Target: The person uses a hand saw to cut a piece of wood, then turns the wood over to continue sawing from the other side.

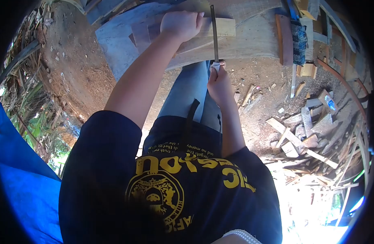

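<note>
My left hand [182, 25] is closed over a thin, pale wooden board [227, 27], pressing it onto the wide plank [252, 44]. Its fingers are mostly hidden beneath the palm. In my right hand [219, 79] is the white wrapped end of a long, narrow saw blade [214, 36], possibly a hacksaw blade. The blade points away from me and lies across the pale board, just right of my left hand. Its teeth are too fine to make out.
Wood offcuts [290, 134] lie in a heap on the dirt floor to the right. A brown wood block [284, 38] stands at the plank's right end. Blue sheeting [28, 195] hangs at lower left, near dry leaves [28, 93].
</note>
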Demonstrator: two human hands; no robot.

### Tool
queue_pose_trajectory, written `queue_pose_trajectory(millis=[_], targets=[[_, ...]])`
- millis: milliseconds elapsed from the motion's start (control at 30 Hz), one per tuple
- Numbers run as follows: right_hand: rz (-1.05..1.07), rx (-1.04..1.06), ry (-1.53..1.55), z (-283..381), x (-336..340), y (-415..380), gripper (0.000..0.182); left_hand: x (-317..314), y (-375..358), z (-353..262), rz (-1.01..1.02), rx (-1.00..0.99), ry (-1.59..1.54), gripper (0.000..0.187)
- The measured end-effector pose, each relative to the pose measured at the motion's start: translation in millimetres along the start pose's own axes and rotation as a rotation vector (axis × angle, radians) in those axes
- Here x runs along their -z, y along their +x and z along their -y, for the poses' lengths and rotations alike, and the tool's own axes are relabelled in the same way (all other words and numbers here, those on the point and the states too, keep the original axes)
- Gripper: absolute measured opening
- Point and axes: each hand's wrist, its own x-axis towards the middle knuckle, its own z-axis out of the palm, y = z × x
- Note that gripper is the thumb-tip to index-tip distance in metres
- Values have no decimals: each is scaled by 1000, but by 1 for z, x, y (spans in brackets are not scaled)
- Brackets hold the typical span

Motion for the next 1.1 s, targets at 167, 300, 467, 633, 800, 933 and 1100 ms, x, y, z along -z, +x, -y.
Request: queue_pose_trajectory(millis=[167, 300, 467, 633, 800, 933, 1100], targets=[[172, 59, -18, 4, -23, 0, 29, 12, -1, -3, -46, -29, -58, 51], [37, -102, 77, -19, -10, -11, 26, 1, -2, 2, -156, -87, -39, 48], [82, -49, 64, -33, 0, 2, 30, 7, -4, -3, -101, -61, -42, 46], [65, -25, 64, -11, 3, -7, 28, 5, -5, -4, -95, -50, -22, 46], [-119, 61, -170, 7, 7, 7, 25, 9, -7, -5, -107, -44, -47, 48], [-75, 37, -300, 9, 10, 19, 24, 13, -7, -7, -17, 1, -33, 48], [-182, 83, 71, 5, 12, 4, 27, 12, -7, -5, -58, -22, -69, 48]])
